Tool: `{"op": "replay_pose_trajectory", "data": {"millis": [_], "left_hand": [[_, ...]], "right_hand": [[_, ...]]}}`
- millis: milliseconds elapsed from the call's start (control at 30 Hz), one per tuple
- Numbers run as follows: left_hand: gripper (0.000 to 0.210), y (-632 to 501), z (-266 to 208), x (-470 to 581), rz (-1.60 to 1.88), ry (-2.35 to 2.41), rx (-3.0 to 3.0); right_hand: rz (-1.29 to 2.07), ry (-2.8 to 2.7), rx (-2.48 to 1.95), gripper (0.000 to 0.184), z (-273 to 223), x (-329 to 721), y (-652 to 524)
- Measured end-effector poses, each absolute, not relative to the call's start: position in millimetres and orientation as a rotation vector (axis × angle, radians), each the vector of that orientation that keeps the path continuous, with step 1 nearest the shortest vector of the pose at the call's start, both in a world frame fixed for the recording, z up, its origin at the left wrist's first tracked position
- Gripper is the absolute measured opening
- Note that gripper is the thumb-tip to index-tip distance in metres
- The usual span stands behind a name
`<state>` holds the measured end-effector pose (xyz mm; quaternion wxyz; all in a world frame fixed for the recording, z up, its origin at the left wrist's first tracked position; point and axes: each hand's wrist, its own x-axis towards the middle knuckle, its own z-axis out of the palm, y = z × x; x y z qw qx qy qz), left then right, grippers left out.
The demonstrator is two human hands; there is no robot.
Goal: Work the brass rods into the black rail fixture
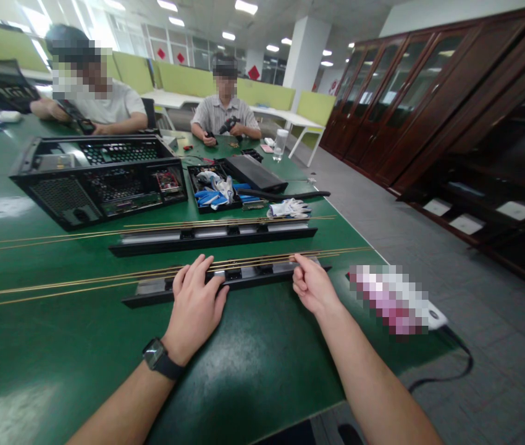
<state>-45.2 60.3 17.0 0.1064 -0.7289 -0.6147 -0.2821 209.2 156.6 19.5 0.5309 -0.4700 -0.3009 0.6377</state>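
Several long, thin brass-coloured rods point(105, 277) lie across a black rail point(149, 300) with grey sections, on the green table. My left hand point(193, 303) rests over this rail and the rods, fingers stretched out and slightly apart. A dark watch is on its wrist. Toward the rail's right end, my right hand point(311, 283) is closed, its index fingertip at the rods and its other fingers curled. Its thumb is hard to make out. Just beyond, a second black rail point(216, 240) lies parallel, with more brass-coloured rods point(58, 237) along it.
An open black computer case point(100, 179) stands at the back left. Beside it are a tray point(193, 188) with gloves, a dark flat box point(256, 173), white gloves point(289, 208) and a clear bottle point(280, 145). A phone point(392, 301) with a strap lies right. Two people sit across the table.
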Motion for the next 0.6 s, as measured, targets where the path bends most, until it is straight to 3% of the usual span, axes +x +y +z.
{"op": "replay_pose_trajectory", "data": {"millis": [600], "left_hand": [[0.017,60.1,17.5,-45.0,-0.836,-1.808,-2.14]], "right_hand": [[1.551,-0.734,-1.124,0.025,19.5,206.5,154.9]]}}
